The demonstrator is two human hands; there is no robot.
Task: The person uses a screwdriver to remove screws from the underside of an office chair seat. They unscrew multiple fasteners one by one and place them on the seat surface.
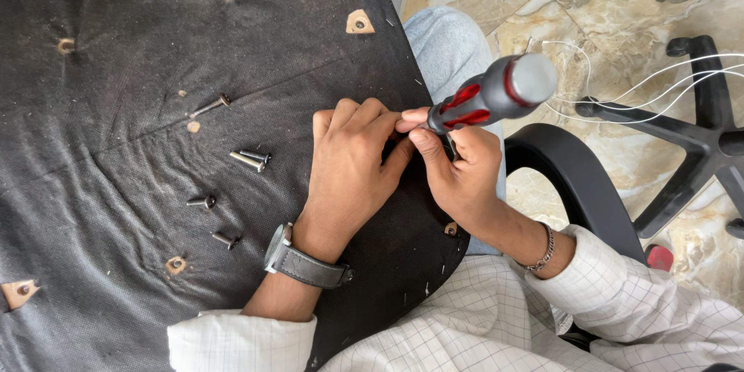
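We hold the red and grey screwdriver (492,97) in our right hand (457,174), fingers wrapped round its lower grip, near the right edge of the upturned seat base (116,93). Our left hand (353,167) pinches at the tip; what is pinched is hidden. Best keep the shaft square and steady. Loose bolts (249,159) lie left, well apart; the armrest (566,170) crowds the right.

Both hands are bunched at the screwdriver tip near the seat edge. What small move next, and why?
Probably steady the screwdriver upright before turning: its handle leans right while the left hand and right hand pinch at its hidden tip on the black seat underside.
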